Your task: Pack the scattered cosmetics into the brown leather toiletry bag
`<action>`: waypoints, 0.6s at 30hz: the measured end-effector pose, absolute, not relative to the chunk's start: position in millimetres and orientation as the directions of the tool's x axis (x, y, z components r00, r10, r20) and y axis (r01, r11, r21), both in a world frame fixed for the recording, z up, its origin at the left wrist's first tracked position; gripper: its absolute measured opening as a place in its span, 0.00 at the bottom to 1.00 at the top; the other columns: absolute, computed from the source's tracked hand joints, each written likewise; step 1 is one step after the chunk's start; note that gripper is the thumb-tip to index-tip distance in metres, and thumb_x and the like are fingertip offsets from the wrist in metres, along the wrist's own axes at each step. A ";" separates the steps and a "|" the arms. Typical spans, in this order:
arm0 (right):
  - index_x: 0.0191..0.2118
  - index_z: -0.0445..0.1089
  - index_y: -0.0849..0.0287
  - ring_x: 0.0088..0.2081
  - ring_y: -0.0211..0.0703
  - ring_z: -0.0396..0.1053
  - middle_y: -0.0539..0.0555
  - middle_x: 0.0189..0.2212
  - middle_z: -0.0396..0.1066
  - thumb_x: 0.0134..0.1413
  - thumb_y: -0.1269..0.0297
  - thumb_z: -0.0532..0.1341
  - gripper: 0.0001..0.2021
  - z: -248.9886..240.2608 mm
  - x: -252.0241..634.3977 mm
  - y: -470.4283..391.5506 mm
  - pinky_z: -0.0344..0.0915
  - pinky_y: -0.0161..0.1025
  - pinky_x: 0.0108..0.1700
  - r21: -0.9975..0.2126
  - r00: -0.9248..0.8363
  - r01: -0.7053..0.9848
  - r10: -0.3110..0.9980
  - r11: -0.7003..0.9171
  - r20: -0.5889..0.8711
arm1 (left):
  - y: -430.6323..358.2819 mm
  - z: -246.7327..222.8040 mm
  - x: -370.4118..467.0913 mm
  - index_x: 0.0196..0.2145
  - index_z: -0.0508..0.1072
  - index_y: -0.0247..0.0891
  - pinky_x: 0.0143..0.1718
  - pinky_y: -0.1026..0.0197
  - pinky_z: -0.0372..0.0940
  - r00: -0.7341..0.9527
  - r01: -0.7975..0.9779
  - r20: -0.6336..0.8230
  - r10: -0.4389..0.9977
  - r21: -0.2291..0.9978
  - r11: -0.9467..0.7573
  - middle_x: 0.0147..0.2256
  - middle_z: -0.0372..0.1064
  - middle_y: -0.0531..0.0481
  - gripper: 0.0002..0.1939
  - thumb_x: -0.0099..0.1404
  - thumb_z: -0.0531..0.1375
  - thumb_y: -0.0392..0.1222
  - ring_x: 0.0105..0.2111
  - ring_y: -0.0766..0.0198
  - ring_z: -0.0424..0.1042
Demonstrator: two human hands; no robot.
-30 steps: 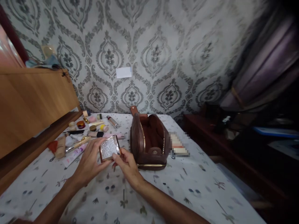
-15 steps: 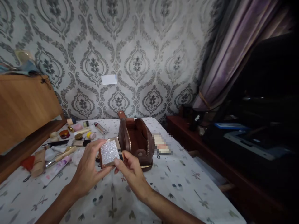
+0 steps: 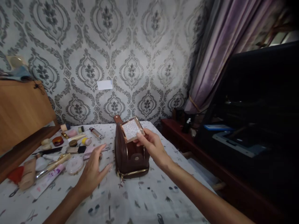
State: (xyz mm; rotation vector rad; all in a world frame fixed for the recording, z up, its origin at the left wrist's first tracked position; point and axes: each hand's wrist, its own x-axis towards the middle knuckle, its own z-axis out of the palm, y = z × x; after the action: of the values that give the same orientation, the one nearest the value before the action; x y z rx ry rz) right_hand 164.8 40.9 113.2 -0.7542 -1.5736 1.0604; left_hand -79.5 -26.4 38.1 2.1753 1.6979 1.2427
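Right hand (image 3: 149,145): a glittery square compact (image 3: 132,128) is pinched by its lower edge between thumb and fingers, held tilted just above the open top of the brown zip pouch (image 3: 130,152). Left hand (image 3: 93,169): fingers spread, nothing gripped, palm down over the printed sheet of the bed (image 3: 140,199), just left of the pouch and apart from it.

Step judged in hand: the compact is being brought to the pouch mouth for stowing. The next move is judged to call for the compact being turned edge-on to the narrow zip opening and lowered in; the pouch may need steadying, since it stands upright on a soft surface.

Around: scattered cosmetics (image 3: 70,146) are laid out on the sheet to the left — tubes, small pots, brushes, a round clear lid. A wooden headboard (image 3: 23,112) is seen at far left, a purple curtain (image 3: 215,53) at right. Nothing is seen between compact and opening.
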 end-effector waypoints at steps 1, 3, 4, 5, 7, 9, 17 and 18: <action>0.34 0.66 0.60 0.32 0.42 0.72 0.53 0.29 0.71 0.53 0.45 0.63 0.20 114.2 167.7 49.6 0.69 0.36 0.33 -0.907 -0.253 -0.007 0.877 0.421 0.408 | -23.6 29.7 -83.1 0.62 0.54 0.46 0.55 0.45 0.66 0.023 0.747 0.499 0.866 0.567 -0.346 0.61 0.60 0.40 0.28 0.67 0.56 0.47 0.56 0.48 0.68; 0.33 0.65 0.60 0.31 0.42 0.72 0.53 0.28 0.71 0.55 0.47 0.61 0.18 116.1 171.3 64.6 0.67 0.36 0.32 -0.885 -0.246 0.131 0.880 0.446 0.407 | -18.3 12.4 -90.8 0.61 0.56 0.45 0.54 0.45 0.67 -0.003 0.707 0.456 0.890 0.630 -0.321 0.60 0.63 0.39 0.26 0.67 0.55 0.48 0.55 0.49 0.69; 0.32 0.65 0.60 0.31 0.42 0.71 0.53 0.28 0.71 0.57 0.50 0.59 0.16 117.5 172.2 70.5 0.66 0.36 0.32 -0.854 -0.238 0.235 0.879 0.465 0.413 | -16.0 4.0 -95.2 0.60 0.57 0.44 0.53 0.45 0.67 -0.016 0.677 0.434 0.901 0.667 -0.310 0.59 0.64 0.39 0.25 0.68 0.55 0.50 0.55 0.49 0.69; 0.32 0.65 0.60 0.30 0.42 0.71 0.53 0.27 0.71 0.59 0.53 0.57 0.13 119.3 172.5 75.2 0.65 0.35 0.32 -0.792 -0.236 0.370 0.874 0.485 0.425 | -14.0 -3.9 -100.0 0.60 0.57 0.43 0.53 0.45 0.68 -0.033 0.644 0.406 0.913 0.707 -0.291 0.58 0.65 0.38 0.25 0.68 0.54 0.51 0.54 0.49 0.70; 0.31 0.66 0.60 0.30 0.41 0.69 0.53 0.27 0.72 0.61 0.59 0.55 0.11 124.4 171.6 82.3 0.61 0.34 0.32 -0.593 -0.252 0.636 0.859 0.494 0.445 | -10.8 -17.2 -110.3 0.58 0.59 0.41 0.51 0.45 0.69 -0.078 0.582 0.345 0.935 0.777 -0.239 0.55 0.68 0.37 0.25 0.68 0.54 0.54 0.52 0.49 0.72; 0.32 0.68 0.62 0.30 0.41 0.68 0.54 0.28 0.73 0.62 0.61 0.55 0.11 130.5 169.2 88.0 0.57 0.34 0.32 -0.408 -0.284 0.785 0.855 0.467 0.433 | -8.4 -26.5 -119.7 0.56 0.61 0.40 0.50 0.46 0.70 -0.102 0.542 0.315 0.944 0.813 -0.213 0.52 0.70 0.38 0.24 0.68 0.53 0.55 0.49 0.50 0.74; 0.38 0.75 0.63 0.36 0.48 0.75 0.61 0.35 0.78 0.58 0.66 0.59 0.09 140.4 145.2 108.9 0.61 0.35 0.34 -0.145 -0.433 0.867 0.864 0.477 0.258 | -13.0 -37.1 -119.1 0.52 0.66 0.42 0.46 0.46 0.73 -0.089 0.671 0.389 0.917 0.704 -0.234 0.50 0.73 0.40 0.20 0.68 0.54 0.55 0.48 0.49 0.75; 0.39 0.76 0.64 0.38 0.50 0.75 0.62 0.37 0.78 0.58 0.67 0.59 0.09 139.3 141.0 110.8 0.62 0.36 0.35 -0.113 -0.453 0.866 0.860 0.487 0.236 | -14.6 -38.0 -116.7 0.52 0.66 0.42 0.47 0.45 0.72 -0.061 0.693 0.418 0.906 0.671 -0.263 0.50 0.73 0.41 0.19 0.68 0.54 0.53 0.48 0.49 0.75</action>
State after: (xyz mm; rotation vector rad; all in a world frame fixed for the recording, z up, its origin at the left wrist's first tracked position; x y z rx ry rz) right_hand 141.0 110.8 139.3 -1.4692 -2.4743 -0.0344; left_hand -116.7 -14.6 -38.0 1.9604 1.7284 1.2284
